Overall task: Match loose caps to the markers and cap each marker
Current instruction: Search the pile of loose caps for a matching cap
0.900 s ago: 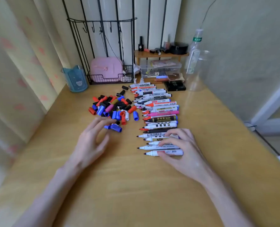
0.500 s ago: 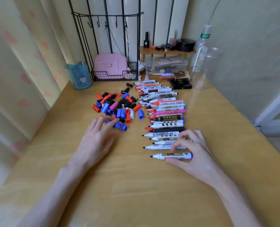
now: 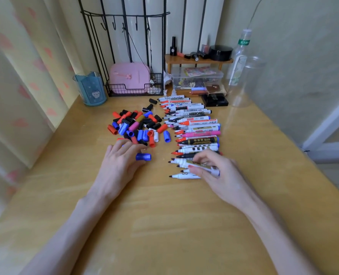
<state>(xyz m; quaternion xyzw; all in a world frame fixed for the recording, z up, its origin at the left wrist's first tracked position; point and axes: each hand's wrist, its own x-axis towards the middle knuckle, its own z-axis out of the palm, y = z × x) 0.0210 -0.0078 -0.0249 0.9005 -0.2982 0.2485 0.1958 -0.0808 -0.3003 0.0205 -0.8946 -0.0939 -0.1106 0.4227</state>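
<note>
1. The landmark is the row of markers point(image 3: 194, 133), laid side by side down the middle of the table point(image 3: 164, 225). Their tips point left and they're all uncapped as far as I can see.
2. The right hand point(image 3: 220, 175) is over the near end of that row, fingers and thumb pinching a gold marker point(image 3: 203, 167) with a blue tail end. It sits at a tilt across the nearest markers in the row. It's a bit blurry, so I can't read the label.
3. The pile of loose caps point(image 3: 138, 128) is just left of the row: red, blue, black, one pink, one white.
4. The left hand point(image 3: 121, 163) is left of the row at the near edge of that pile, palm down and fingers stretched out, not wrapped round anything.
5. A single blue cap point(image 3: 143, 156) lies on its side between that hand and the row, right at the thumb side of the fingers. I can't tell if it's actually touching.
6. Past the far end of the row there's a black box point(image 3: 214, 100), a clear plastic box point(image 3: 196, 78) and a clear bottle point(image 3: 242, 56).
7. Far-left of the row there's a wire basket point(image 3: 134, 90) and a blue cup point(image 3: 91, 89).
</note>
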